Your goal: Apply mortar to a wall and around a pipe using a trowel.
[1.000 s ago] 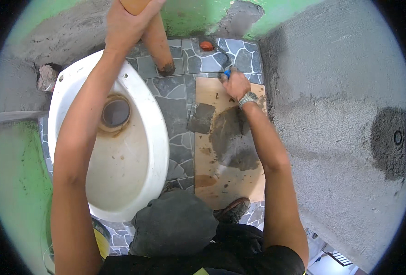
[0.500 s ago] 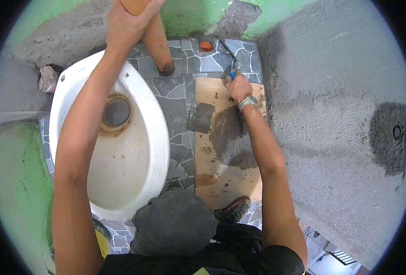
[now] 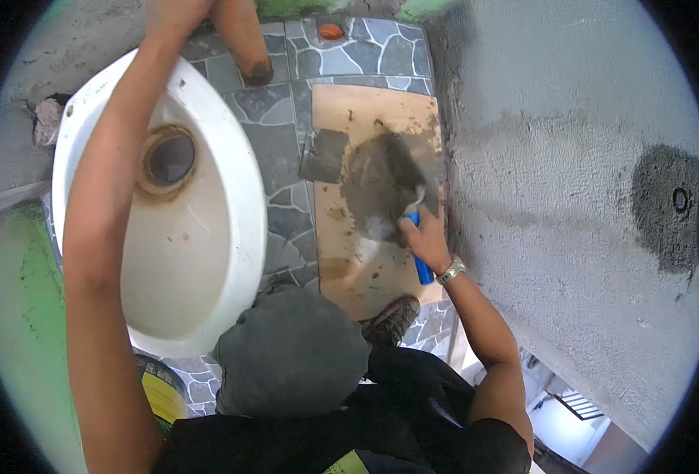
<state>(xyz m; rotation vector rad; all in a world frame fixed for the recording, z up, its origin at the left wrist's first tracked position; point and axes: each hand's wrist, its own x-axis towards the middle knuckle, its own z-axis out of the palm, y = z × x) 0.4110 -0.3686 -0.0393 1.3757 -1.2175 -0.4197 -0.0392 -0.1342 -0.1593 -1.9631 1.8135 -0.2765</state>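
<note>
Got bright blue on the trowel handle (image 3: pixel 425 271). Orange-tan on the pipe (image 3: pixel 240 33), dark brown at its lower end. Light tan on the board (image 3: pixel 349 99), blotched with dark grey mortar (image 3: pixel 365 186) and brown stains (image 3: pixel 334 268). White on the toilet bowl (image 3: pixel 247 213), ringed brown round the drain hole (image 3: pixel 169 160). Mixed greys on the floor tiles (image 3: pixel 318 62), stone-patterned with white lines. Red-orange on the disc (image 3: pixel 330 31). Grey on the right wall (image 3: pixel 539 261), with a darker patch (image 3: pixel 661 229). Green on the left wall (image 3: pixel 18 332). Silver on the watch (image 3: pixel 450 271).
</note>
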